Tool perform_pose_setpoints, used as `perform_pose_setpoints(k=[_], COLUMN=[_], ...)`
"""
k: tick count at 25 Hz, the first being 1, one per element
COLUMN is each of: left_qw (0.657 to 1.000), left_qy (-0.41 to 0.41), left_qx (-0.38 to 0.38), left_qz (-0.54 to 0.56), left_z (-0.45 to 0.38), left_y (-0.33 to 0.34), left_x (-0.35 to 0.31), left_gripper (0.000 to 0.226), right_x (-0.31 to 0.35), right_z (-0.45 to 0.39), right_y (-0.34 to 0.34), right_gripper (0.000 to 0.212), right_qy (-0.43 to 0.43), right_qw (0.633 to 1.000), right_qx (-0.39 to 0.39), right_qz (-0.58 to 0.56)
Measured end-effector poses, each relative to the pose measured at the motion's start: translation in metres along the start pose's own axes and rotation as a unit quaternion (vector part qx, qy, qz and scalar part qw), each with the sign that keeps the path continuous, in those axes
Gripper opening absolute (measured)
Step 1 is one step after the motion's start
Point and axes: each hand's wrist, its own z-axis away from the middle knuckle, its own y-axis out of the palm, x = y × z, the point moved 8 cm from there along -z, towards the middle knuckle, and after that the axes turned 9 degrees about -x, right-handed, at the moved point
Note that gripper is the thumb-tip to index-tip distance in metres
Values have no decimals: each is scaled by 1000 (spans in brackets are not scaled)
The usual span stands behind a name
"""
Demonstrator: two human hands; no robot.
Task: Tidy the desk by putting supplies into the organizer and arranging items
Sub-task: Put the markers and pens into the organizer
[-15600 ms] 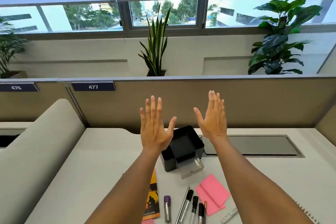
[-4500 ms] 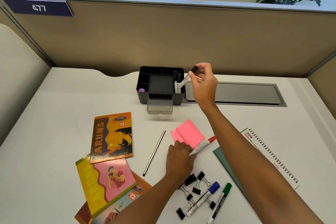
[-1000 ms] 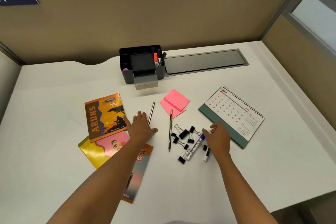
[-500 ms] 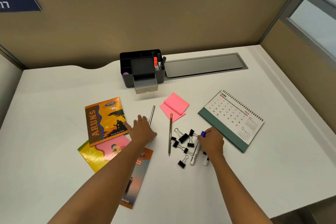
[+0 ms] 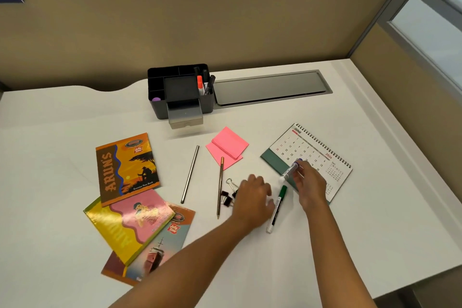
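The black organizer [image 5: 160, 107] stands at the back of the desk, its drawer [image 5: 185, 117] pulled out and several markers [image 5: 204, 84] upright in its right slot. My right hand [image 5: 308, 184] pinches a blue-capped white marker [image 5: 289, 172], lifted over the corner of the desk calendar [image 5: 322, 152]. My left hand [image 5: 252, 199] is blurred and hovers over the black binder clips [image 5: 228, 197], hiding most of them. A green-capped marker [image 5: 277, 209] lies between my hands. A pencil [image 5: 220, 187], a silver pen [image 5: 190, 174] and pink sticky notes [image 5: 228, 147] lie to the left.
Three notebooks lie fanned at the left: an orange one [image 5: 127, 167], a yellow-pink one [image 5: 130, 222] and one with a ship [image 5: 157, 250]. A grey cable hatch [image 5: 272, 87] sits right of the organizer. Partition walls close the back and right; the desk edge runs at bottom right.
My right hand has lifted the blue-capped marker off the desk toward the calendar. My left hand has swung right from beside the silver pen to over the binder clips.
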Motion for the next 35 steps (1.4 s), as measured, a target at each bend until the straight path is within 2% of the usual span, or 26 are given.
perform_pose_setpoints(k=[4, 9, 12, 16, 18, 20, 23, 25, 27, 31, 35], left_qw=[993, 994, 998, 984, 973, 961, 951, 945, 940, 930, 926], left_qy=[-16, -41, -70, -119, -135, -148, -154, -151, -153, -183, -191], left_qx=[74, 48, 4, -78, -137, -190, -236, -261, -279, -291, -294], left_qz=[-92, -89, -5, 105, 132, 139, 126, 126, 126, 131, 143], left_z=[2, 2, 2, -3, -6, -8, -16, -19, -19, -12, -9], left_y=[36, 38, 31, 6, -14, -34, -63, -79, -89, -90, -89], left_x=[-17, -6, 3, 29, 48, 67, 87, 96, 107, 124, 131], left_gripper=[45, 33, 29, 29, 23, 17, 14, 14, 12, 11, 12], right_x=[3, 12, 23, 44, 59, 76, 96, 97, 86, 51, 26], right_z=[-3, -2, -2, -3, 0, 12, 48, 73, 86, 83, 66], right_y=[11, 43, 67, 111, 146, 191, 258, 297, 326, 351, 352], right_gripper=[22, 24, 23, 27, 26, 25, 22, 20, 20, 24, 20], right_qy=[-3, -4, -22, -46, -89, -171, -345, -452, -524, -602, -623], right_qw=[999, 997, 995, 993, 991, 978, 921, 861, 796, 685, 635], right_qx=[31, 77, 91, 96, 96, 115, 174, 214, 261, 295, 295], right_qz=[8, -2, -18, -40, -23, 12, 47, 96, 153, 284, 349])
